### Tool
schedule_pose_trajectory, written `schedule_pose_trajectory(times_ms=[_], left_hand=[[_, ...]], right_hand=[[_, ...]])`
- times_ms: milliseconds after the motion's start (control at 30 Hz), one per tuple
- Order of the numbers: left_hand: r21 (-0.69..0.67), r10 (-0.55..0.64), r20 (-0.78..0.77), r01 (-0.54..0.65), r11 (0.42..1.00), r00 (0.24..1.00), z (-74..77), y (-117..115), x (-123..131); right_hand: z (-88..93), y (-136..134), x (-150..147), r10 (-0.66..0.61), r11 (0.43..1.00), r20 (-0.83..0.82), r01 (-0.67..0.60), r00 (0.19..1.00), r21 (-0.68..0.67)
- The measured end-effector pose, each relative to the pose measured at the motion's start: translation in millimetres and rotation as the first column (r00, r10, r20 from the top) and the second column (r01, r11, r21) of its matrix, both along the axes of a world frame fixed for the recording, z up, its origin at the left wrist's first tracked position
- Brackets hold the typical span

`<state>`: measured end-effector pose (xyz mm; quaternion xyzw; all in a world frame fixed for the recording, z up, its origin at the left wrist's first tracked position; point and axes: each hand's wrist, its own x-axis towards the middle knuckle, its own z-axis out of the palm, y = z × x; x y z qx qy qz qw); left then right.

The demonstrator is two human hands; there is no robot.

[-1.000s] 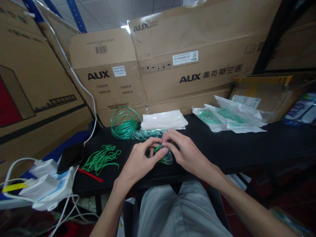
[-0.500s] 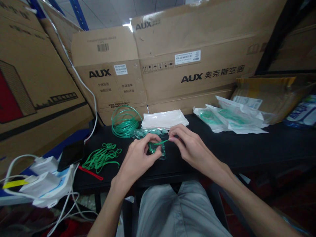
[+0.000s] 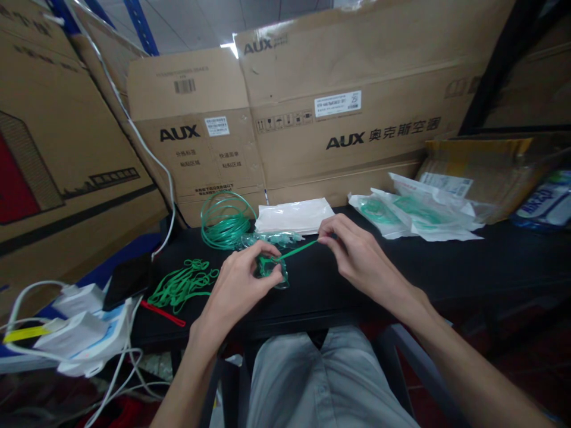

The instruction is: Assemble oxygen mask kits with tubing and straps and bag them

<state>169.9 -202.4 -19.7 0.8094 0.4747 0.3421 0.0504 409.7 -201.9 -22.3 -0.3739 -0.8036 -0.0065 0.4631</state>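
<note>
My left hand (image 3: 243, 273) is closed around a clear green plastic mask (image 3: 282, 279), whose full shape my fingers partly hide. A green elastic strap (image 3: 298, 249) runs from the mask up to my right hand (image 3: 354, 249), which pinches its far end between thumb and fingertips. The strap is taut and nearly straight between the hands. Just behind them lie small clear green plastic parts (image 3: 285, 239) in a row. A coil of clear green tubing (image 3: 225, 229) sits behind my left hand. Left of that hand is a loose pile of green elastic straps (image 3: 181, 285).
White packets (image 3: 294, 215) lie at the back middle. Filled packets of green tubing (image 3: 414, 211) are at the right, beside an open carton (image 3: 486, 169). At left are a red strip (image 3: 163, 313), a phone (image 3: 128, 280) and a power strip with chargers (image 3: 96, 342). Cardboard (image 3: 294, 148) walls the back.
My right hand has moved right and slightly up, drawing out a longer stretch of strap. My left hand has shifted a little left with the mask.
</note>
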Motion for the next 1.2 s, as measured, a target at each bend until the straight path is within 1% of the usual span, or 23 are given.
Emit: schedule_pose_trajectory(times_ms=[100,167,267,367,467,600,667,733,767,833,900,933,967,1033,1100,1133,1200], left_hand=[[-0.014,-0.004,-0.007,0.004,1.0,1.0,0.1,-1,0],[-0.028,-0.006,-0.005,0.006,1.0,1.0,0.7,-1,-1],[-0.046,0.02,-0.005,-0.02,0.999,1.0,2.6,-1,-3],[-0.065,0.045,-0.003,-0.045,0.997,0.999,4.4,-1,-5],[-0.106,0.004,0.021,-0.002,0.994,1.0,4.2,-1,-4],[-0.111,-0.071,0.048,0.076,0.991,0.996,-0.2,-3,5],[-0.106,-0.113,0.052,0.118,0.987,0.992,-3.0,-2,10],[-0.108,-0.142,0.059,0.148,0.983,0.988,-5.5,-1,13],[-0.11,-0.148,0.067,0.155,0.982,0.987,-6.5,-1,14],[-0.107,-0.145,0.103,0.156,0.982,0.984,-8.4,1,13],[-0.087,-0.124,0.171,0.14,0.986,0.978,-10.3,3,12],[-0.073,-0.112,0.214,0.13,0.989,0.971,-11.4,4,12],[-0.062,-0.104,0.262,0.124,0.99,0.96,-12.6,5,12],[-0.06,-0.109,0.363,0.14,0.988,0.925,-14.8,5,13],[-0.085,-0.129,0.473,0.19,0.978,0.872,-16.2,5,16],[-0.102,-0.133,0.524,0.218,0.971,0.841,-16.4,5,17],[-0.145,-0.125,0.589,0.257,0.955,0.798,-16.2,5,20]], right_hand=[[0.3,-1,-1,0.002,1.0,-0.003,-0.002,1.0,0.002],[0.5,-1,0,-0.023,1.0,0.002,0.023,1.0,0.012],[1.2,1,4,-0.068,0.998,-0.002,0.068,0.998,0.017],[1.8,1,6,-0.079,0.997,-0.011,0.08,0.997,0.018],[1.8,-3,-1,-0.031,0.999,-0.027,0.031,0.999,-0.01],[0.8,-13,-22,0.07,0.996,-0.1,-0.075,0.993,-0.054],[0.2,-17,-32,0.12,0.988,-0.146,-0.132,0.982,-0.08],[-0.9,-19,-37,0.172,0.97,-0.208,-0.202,0.963,-0.136],[-1.9,-19,-38,0.174,0.962,-0.247,-0.219,0.953,-0.165],[-5.5,-14,-36,0.112,0.947,-0.352,-0.207,0.929,-0.247],[-11.3,-6,-32,0.001,0.913,-0.47,-0.192,0.883,-0.361],[-14.8,-2,-31,-0.038,0.883,-0.513,-0.211,0.858,-0.419],[-18.3,2,-30,-0.048,0.847,-0.541,-0.253,0.84,-0.468],[-24.6,7,-31,0.007,0.768,-0.561,-0.364,0.827,-0.527],[-28.6,10,-36,0.092,0.691,-0.583,-0.473,0.807,-0.546],[-29.5,10,-39,0.119,0.662,-0.605,-0.517,0.787,-0.543],[-29.4,10,-43,0.141,0.638,-0.652,-0.571,0.745,-0.516]])
